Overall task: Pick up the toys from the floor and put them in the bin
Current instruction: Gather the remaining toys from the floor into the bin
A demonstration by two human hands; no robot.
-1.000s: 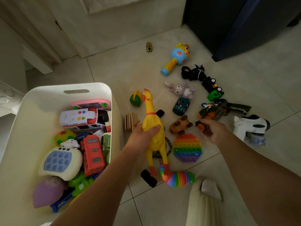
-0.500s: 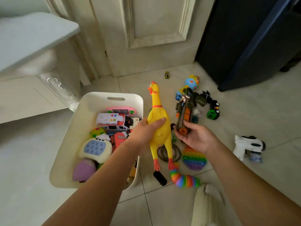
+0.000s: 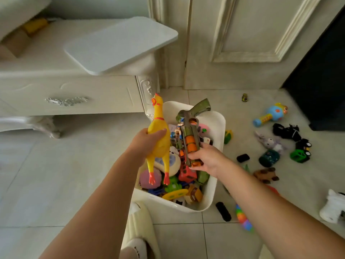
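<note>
Toy chicken (image 3: pixel 158 139), clasped by left grip (image 3: pixel 147 141), and toy gun (image 3: pixel 188 135), clasped by right grip (image 3: pixel 205 159), have left the floor (image 3: pixel 56 174); bin (image 3: pixel 168 208) now beneath both, ready for dropping.

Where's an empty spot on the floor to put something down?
Bare tiles left of the bin, in front of the white cabinet, are free; so is the strip between bin and door. Right of the bin, scattered toys crowd the floor, and the bin is piled high.
</note>
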